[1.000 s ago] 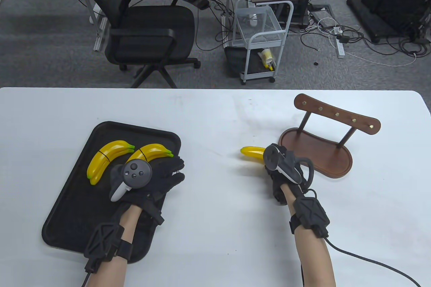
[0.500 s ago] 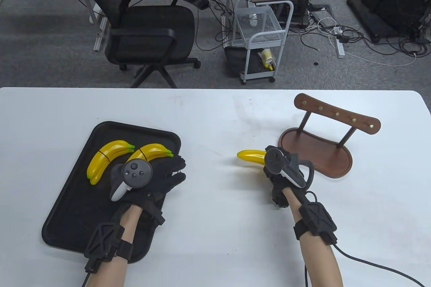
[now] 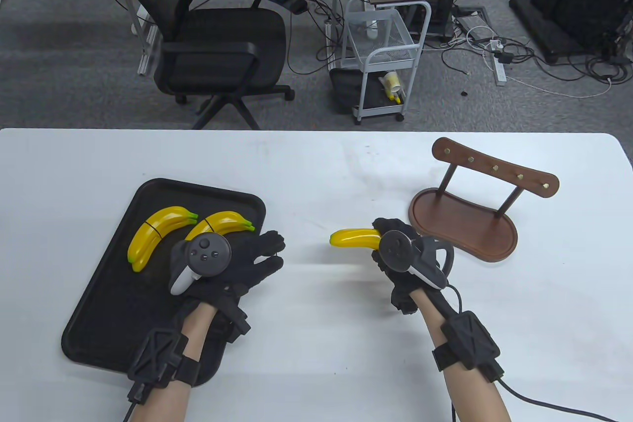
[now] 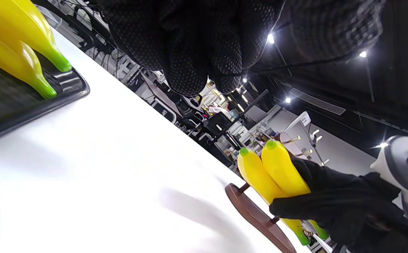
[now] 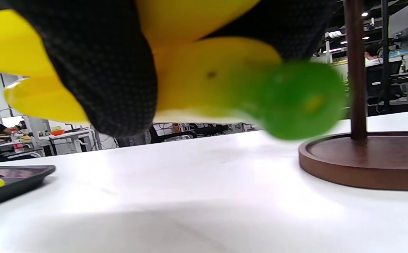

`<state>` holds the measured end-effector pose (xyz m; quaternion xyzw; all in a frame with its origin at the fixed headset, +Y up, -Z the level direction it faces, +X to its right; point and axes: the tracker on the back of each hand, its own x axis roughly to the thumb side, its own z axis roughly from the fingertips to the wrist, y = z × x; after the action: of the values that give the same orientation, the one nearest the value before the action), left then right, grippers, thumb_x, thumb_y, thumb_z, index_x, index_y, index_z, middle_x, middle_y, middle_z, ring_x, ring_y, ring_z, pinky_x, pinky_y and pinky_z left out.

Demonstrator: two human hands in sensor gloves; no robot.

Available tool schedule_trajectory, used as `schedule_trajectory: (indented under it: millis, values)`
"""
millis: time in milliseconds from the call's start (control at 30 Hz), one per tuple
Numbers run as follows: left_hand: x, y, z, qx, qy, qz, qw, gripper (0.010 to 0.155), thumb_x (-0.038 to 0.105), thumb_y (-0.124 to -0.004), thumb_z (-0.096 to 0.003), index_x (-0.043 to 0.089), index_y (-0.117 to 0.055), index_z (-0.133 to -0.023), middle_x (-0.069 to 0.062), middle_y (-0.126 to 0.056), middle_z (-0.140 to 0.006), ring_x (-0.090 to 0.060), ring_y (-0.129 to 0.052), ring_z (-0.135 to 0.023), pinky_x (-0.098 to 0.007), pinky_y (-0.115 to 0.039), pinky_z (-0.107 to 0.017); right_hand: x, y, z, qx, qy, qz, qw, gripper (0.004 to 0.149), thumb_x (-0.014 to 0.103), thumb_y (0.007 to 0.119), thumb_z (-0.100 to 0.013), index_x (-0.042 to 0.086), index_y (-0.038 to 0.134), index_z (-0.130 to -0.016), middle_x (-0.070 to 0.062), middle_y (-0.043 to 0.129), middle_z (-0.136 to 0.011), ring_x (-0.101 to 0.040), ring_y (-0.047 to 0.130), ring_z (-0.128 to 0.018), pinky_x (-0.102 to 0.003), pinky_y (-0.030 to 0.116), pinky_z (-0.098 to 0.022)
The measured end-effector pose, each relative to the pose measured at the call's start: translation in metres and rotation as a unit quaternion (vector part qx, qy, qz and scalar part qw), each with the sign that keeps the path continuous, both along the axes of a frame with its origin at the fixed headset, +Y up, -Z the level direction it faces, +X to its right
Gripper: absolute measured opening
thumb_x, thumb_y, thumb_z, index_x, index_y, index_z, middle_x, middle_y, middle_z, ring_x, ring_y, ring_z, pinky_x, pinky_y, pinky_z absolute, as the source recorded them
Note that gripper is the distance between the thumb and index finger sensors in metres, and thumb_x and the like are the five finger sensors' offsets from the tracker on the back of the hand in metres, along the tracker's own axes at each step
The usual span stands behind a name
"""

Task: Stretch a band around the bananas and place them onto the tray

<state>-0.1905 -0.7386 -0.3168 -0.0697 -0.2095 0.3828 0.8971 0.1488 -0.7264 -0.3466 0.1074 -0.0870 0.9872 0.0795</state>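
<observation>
The bananas (image 3: pixel 353 238) are gripped by the right hand (image 3: pixel 403 256), clear of the counter (image 3: pixel 316 169), and have been carried leftward from beside the stand (image 3: pixel 465 224) toward the tray (image 3: pixel 99 303) over the last second. The left hand (image 3: pixel 237 263) has been shifted right, fingers spread, seemingly to meet them. Their long axis runs left-right, with the free end toward the tray.

Wooden peg stand (image 3: pixel 465 224) sat on white counter (image 3: pixel 316 169), right side. Beyond counter's far edge: black office chair (image 3: pixel 212 46) left, white wire cart (image 3: pixel 383 61) centre, cables (image 3: pixel 519 56) on floor right.
</observation>
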Motion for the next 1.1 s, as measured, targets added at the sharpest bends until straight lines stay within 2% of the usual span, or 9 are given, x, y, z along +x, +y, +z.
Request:
schedule_trajectory:
  millis: [467,800,1100]
  values:
    - [0.011,-0.010,0.000,-0.033,-0.020,0.006,0.999,0.069,0.058,-0.065,-0.0522,0.017,-0.062,-0.108,-0.005,-0.081,-0.107,-0.030,-0.087,-0.096,-0.051,-0.067,-0.077,-0.031,0.020,0.019,0.022,0.070,-0.030,0.997,0.069,0.033,0.100,-0.039,0.015,0.069,-0.098,-0.011,0.081,-0.096,-0.034,0.088,-0.078,-0.047,0.083,-0.054]
    - [0.019,-0.013,0.001,-0.056,-0.043,0.014,0.997,0.080,0.061,-0.064,-0.0503,0.008,-0.059,-0.109,-0.011,-0.083,-0.105,-0.033,-0.091,-0.092,-0.053,-0.069,-0.074,-0.051,0.019,0.028,0.023,0.104,-0.013,0.994,0.069,0.033,0.100,-0.039,0.015,0.069,-0.098,-0.011,0.080,-0.096,-0.035,0.088,-0.078,-0.048,0.083,-0.054]
    - [0.022,-0.014,0.001,-0.066,-0.045,0.017,0.997,0.083,0.062,-0.064,-0.0503,0.005,-0.058,-0.109,-0.013,-0.084,-0.103,-0.034,-0.092,-0.089,-0.055,-0.070,-0.072,-0.063,0.017,0.033,0.028,0.120,-0.008,0.992,0.069,0.034,0.100,-0.039,0.014,0.069,-0.098,-0.012,0.081,-0.095,-0.036,0.090,-0.077,-0.047,0.085,-0.053]
